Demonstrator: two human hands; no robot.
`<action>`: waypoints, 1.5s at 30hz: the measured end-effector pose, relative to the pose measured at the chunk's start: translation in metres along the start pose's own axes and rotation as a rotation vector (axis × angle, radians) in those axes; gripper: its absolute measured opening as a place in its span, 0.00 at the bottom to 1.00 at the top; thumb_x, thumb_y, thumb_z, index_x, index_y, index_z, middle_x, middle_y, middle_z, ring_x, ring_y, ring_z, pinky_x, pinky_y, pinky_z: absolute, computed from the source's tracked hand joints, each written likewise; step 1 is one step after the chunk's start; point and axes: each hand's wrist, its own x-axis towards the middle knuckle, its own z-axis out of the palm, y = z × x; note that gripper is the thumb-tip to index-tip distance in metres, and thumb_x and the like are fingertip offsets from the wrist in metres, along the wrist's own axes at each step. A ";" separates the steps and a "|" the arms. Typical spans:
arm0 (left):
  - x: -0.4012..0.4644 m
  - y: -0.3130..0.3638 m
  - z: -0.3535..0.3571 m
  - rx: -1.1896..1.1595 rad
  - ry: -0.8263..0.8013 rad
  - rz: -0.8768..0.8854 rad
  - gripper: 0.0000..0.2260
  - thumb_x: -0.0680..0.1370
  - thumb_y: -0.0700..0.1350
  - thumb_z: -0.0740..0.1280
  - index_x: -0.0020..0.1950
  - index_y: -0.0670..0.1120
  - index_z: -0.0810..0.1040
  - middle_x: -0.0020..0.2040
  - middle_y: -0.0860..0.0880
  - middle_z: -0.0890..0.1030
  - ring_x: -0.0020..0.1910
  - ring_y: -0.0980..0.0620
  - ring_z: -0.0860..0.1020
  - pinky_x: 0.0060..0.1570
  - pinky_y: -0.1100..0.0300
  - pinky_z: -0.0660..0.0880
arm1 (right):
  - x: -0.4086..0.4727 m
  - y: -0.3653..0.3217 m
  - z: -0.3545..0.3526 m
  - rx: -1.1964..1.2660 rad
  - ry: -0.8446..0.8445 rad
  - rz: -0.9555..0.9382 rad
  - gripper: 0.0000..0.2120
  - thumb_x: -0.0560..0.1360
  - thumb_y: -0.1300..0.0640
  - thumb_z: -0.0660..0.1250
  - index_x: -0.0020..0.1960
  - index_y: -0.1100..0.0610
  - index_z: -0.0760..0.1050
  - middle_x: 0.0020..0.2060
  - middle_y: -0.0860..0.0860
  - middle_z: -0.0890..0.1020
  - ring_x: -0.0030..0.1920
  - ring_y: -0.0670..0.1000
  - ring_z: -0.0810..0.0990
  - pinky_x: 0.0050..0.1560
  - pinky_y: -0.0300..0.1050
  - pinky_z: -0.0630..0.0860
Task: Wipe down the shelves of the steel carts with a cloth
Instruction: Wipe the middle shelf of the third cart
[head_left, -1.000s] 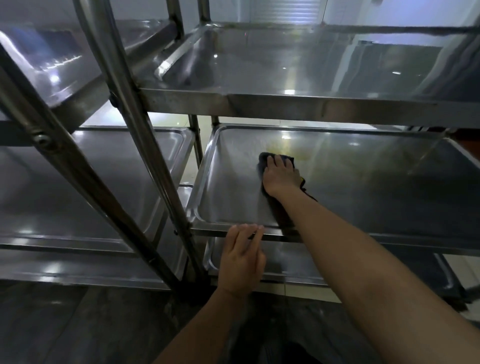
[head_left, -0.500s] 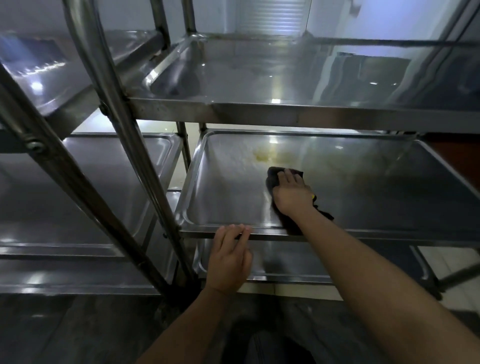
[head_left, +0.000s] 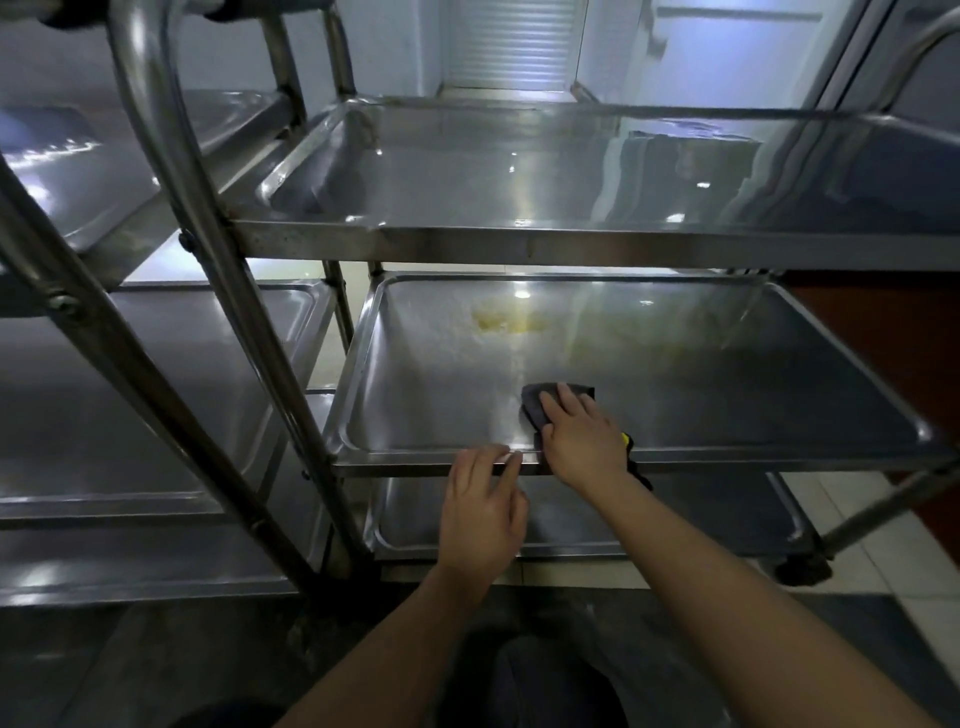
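The right hand (head_left: 582, 441) is lying flat on a dark cloth (head_left: 540, 408), its fingers straight and close together, pressing the cloth down onto the middle shelf (head_left: 753, 395) of the nearer steel cart (head_left: 467, 244). The cloth is sitting near the front edge of that shelf, a little left of its centre, with a dark tail and a small yellow tag (head_left: 627, 440) trailing out past the wrist and over the front lip. The left hand (head_left: 485, 512) is resting on the front rim of the same shelf, just beside the right hand, its fingertips (head_left: 506, 457) curling lightly over the edge; how far the fingers are wrapping under the rim cannot be told from this angle.

Toward the back of the middle shelf a yellowish stain (head_left: 501, 322) is showing, well apart from the cloth, with a pale cloudy film spreading around it across the left half of the shelf. Above, the top shelf (head_left: 519, 171) is gleaming with reflected light, and below, the bottom shelf (head_left: 701, 519) is partly showing between the forearms. A 2nd steel cart (head_left: 156, 364) is standing just to the left, its tubular posts crossing the foreground. A caster wheel (head_left: 802, 569) is sitting on the tiled floor (head_left: 893, 561) at the lower right
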 end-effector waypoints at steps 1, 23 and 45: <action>0.000 0.001 0.003 0.009 -0.006 0.005 0.16 0.78 0.43 0.64 0.64 0.41 0.80 0.64 0.44 0.77 0.64 0.44 0.74 0.66 0.45 0.72 | 0.003 0.000 0.001 -0.003 -0.011 -0.004 0.25 0.84 0.49 0.50 0.80 0.47 0.54 0.81 0.48 0.51 0.80 0.57 0.53 0.75 0.55 0.59; -0.006 -0.054 0.023 0.134 0.090 0.121 0.18 0.80 0.44 0.63 0.69 0.43 0.80 0.67 0.45 0.79 0.67 0.42 0.76 0.71 0.40 0.69 | 0.144 0.015 -0.019 0.067 -0.091 0.089 0.27 0.83 0.47 0.44 0.82 0.46 0.48 0.82 0.47 0.47 0.81 0.55 0.47 0.76 0.58 0.55; 0.024 0.037 0.048 -0.055 -0.060 0.005 0.16 0.80 0.42 0.64 0.67 0.41 0.79 0.64 0.44 0.77 0.65 0.44 0.75 0.72 0.50 0.67 | 0.024 0.069 -0.006 0.056 0.014 -0.053 0.25 0.85 0.46 0.48 0.81 0.50 0.56 0.81 0.52 0.53 0.79 0.57 0.54 0.76 0.52 0.57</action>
